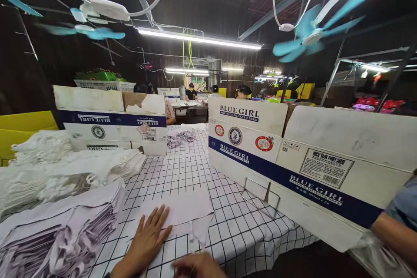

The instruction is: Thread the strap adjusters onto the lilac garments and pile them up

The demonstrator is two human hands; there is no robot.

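A flat, pale lilac fabric piece (182, 208) with a dark edge line and a narrow strap (191, 231) lies on the checked tablecloth, bag-like in shape. My left hand (153, 230) rests flat on its left part, fingers spread, holding nothing. At the bottom edge of the view is my right hand (198, 266), close to the strap's lower end. It is blurred and cut off, its fingers bent, so whether it grips anything is unclear. To the left stands a thick stack of similar lilac pieces (65, 226) with looped straps.
White fabric bundles (74, 169) are piled behind that stack. Beer cartons stand at left (110, 126) and right (293, 165), with a wire stand (260, 197) before the right one. Another person's arm (391, 234) shows at far right. More lilac pieces (182, 137) lie farther along the table.
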